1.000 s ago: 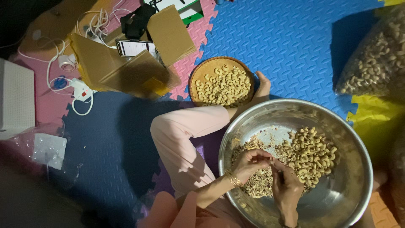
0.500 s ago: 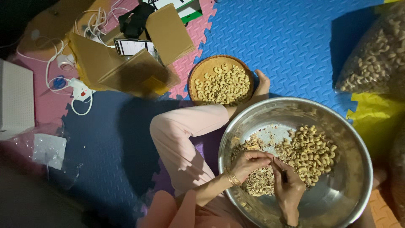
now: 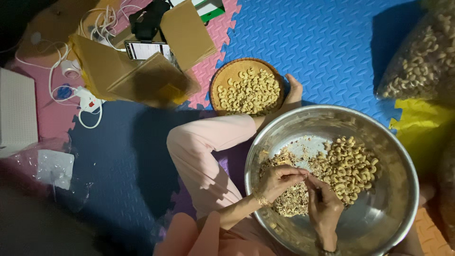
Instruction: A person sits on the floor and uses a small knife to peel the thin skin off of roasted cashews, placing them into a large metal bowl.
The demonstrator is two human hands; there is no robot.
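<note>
Pinching fingertips of both hands (image 3: 303,192) meet over steel bowl (image 3: 403,189).

Foam mats (image 3: 322,42) in blue, pink and dark navy are covering the floor. Lying on them are a steel bowl (image 3: 403,189), a round basket (image 3: 222,78), cardboard boxes (image 3: 137,71), white cables (image 3: 87,102), a plastic bag (image 3: 54,166) and a nut sack (image 3: 424,57).

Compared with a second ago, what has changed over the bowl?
Very little: the left hand and right hand stay fingertip to fingertip over the steel bowl, the right one slightly shifted. The cashews, husk pile and woven tray are unchanged.
</note>
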